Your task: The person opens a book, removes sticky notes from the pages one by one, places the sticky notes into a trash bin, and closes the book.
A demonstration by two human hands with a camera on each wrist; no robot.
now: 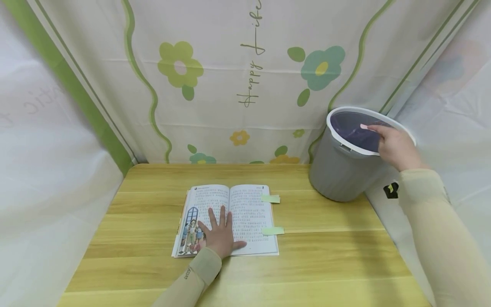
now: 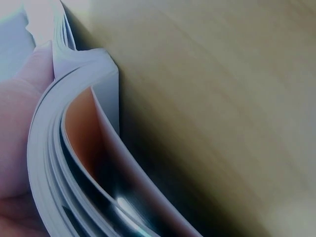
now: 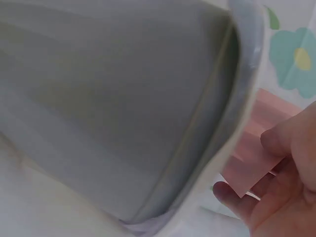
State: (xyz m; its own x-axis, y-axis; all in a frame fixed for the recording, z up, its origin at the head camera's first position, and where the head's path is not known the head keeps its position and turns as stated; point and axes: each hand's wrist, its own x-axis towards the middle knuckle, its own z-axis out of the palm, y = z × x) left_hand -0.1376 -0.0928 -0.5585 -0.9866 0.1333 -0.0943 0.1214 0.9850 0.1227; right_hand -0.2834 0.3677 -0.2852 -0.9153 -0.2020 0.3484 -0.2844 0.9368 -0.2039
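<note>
1. The bin (image 1: pixel 337 166) is grey with a white rim, its mouth facing up; a thin purplish bag (image 1: pixel 350 128) lines it, and its bottom is hidden from view.
2. The right hand (image 1: pixel 399 147) is at the bin's mouth, pinching a pink slip (image 1: pixel 364 126) between thumb and fingers; the right wrist view shows the slip close beside the rim.
3. The table (image 1: pixel 326 247) has a yellowish wood grain, and the bin stands at its far right corner.
4. Behind the table hangs a pale curtain (image 1: pixel 218 102) with green and yellow flowers, wavy green lines and the words "Happy Life".
5. The book (image 1: pixel 249 213) lies open on the table, left of the bin and well apart from it.
6. The left hand (image 1: pixel 220 238) rests on the book with fingers spread, across the lower middle of the pages.
7. Two pale green tabs, one upper (image 1: pixel 271 199) and one lower (image 1: pixel 274 231), overhang the right page's outer edge.
8. Small print fills both pages; a colour drawing (image 1: pixel 192 236) of figures by an arched window fills the left page's lower corner.
9. The slip is flat, thin and plain pink.
</note>
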